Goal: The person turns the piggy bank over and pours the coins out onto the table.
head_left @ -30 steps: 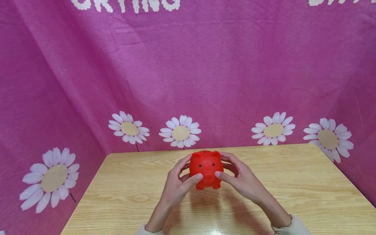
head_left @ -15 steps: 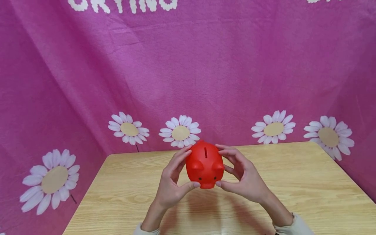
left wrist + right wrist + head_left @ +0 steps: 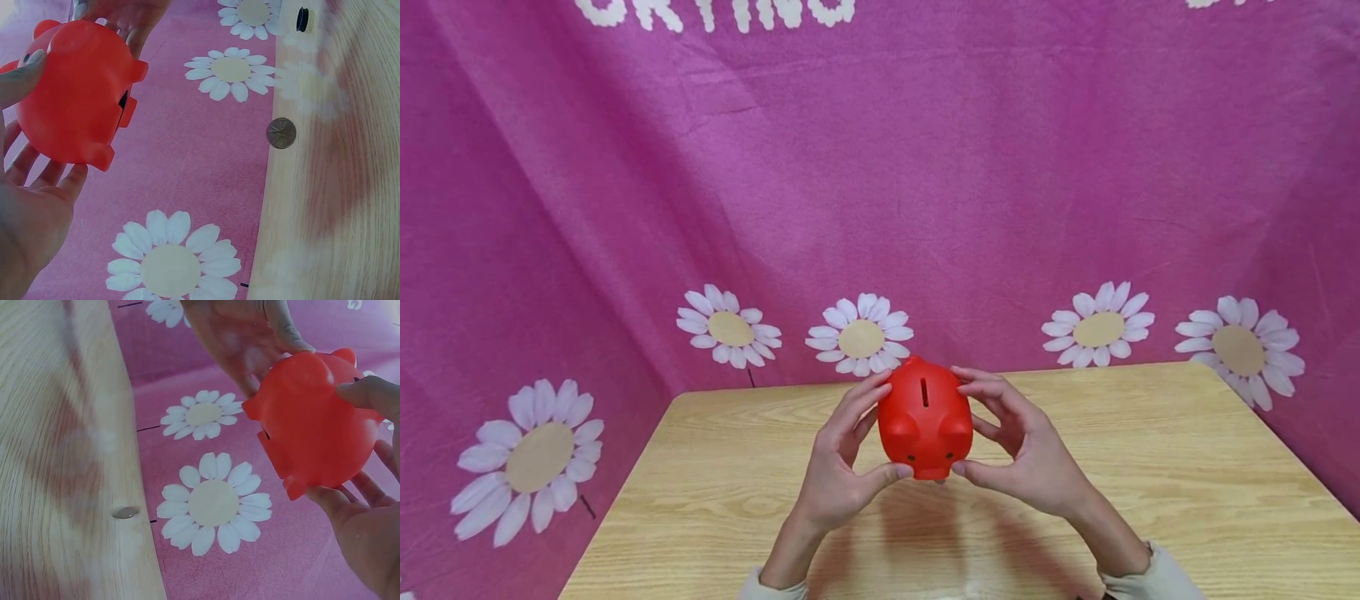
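A red piggy bank (image 3: pixel 925 417) is held up above the table between both hands, its snout tipped down and its coin slot facing up. My left hand (image 3: pixel 838 467) grips its left side, the thumb beside the snout. On its right side my right hand (image 3: pixel 1030 454) grips it the same way. A dark opening shows in its belly in the left wrist view. Below the piggy bank a coin (image 3: pixel 281 132) shows, also as a thin coin (image 3: pixel 125 512) in the right wrist view. It does not lie flat; whether it touches the table I cannot tell.
A small black round plug (image 3: pixel 302 20) appears over the wooden table (image 3: pixel 737 483) in the left wrist view. Pink cloth (image 3: pixel 970 183) with printed daisies hangs behind the table and at both sides.
Since a second ago both hands have tipped the piggy bank forward, bringing its slot into view and its snout down. Under the snout a coin has come into view since the last frame.
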Demonstrator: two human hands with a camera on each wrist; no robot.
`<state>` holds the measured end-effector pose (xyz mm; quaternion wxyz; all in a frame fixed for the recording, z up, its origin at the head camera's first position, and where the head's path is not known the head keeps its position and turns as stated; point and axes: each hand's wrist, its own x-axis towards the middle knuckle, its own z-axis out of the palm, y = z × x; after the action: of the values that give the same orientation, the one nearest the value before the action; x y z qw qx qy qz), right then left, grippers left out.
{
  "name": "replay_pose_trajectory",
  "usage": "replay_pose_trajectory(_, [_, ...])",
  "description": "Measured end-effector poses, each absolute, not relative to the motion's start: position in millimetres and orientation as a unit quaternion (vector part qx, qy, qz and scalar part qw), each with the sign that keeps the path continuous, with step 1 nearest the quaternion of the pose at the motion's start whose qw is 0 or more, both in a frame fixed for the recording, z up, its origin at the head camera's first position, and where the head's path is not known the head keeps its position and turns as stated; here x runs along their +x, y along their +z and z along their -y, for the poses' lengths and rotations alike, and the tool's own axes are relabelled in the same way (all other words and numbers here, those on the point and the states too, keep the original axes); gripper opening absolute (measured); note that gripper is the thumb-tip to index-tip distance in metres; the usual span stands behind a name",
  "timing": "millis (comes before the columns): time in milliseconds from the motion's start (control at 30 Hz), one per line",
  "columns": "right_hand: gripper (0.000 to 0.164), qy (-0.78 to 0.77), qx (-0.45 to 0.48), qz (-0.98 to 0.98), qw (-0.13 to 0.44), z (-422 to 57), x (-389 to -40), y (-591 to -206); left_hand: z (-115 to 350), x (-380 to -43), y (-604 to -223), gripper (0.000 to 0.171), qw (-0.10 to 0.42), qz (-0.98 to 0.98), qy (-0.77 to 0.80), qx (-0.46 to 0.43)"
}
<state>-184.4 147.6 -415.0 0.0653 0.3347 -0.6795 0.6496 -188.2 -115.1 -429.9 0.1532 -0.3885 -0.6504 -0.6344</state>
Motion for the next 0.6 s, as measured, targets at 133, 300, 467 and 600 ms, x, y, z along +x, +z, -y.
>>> replay_pose_trajectory(133, [0.074, 0.642, 0.33, 0.689, 0.063, -148.4, -186.0, -416.5, 115.2, -188.7, -431.0, 0.082, 0.147, 0.656, -0.635, -0.38])
replay_pose_trajectory(300, [0.073, 0.638, 0.327, 0.695, 0.062, -149.2, -187.4, -417.8, 115.5, -188.2, -432.2, 0.08, 0.142, 0.661, -0.636, -0.372])
replay_pose_trajectory(467, [0.073, 0.637, 0.323, 0.698, 0.06, -148.8, -186.4, -416.5, 115.7, -188.3, -432.8, 0.078, 0.137, 0.664, -0.637, -0.367])
replay_pose_trajectory(600, [0.074, 0.634, 0.317, 0.703, 0.058, -148.5, -185.1, -415.4, 115.6, -188.9, -433.2, 0.077, 0.137, 0.665, -0.638, -0.363])
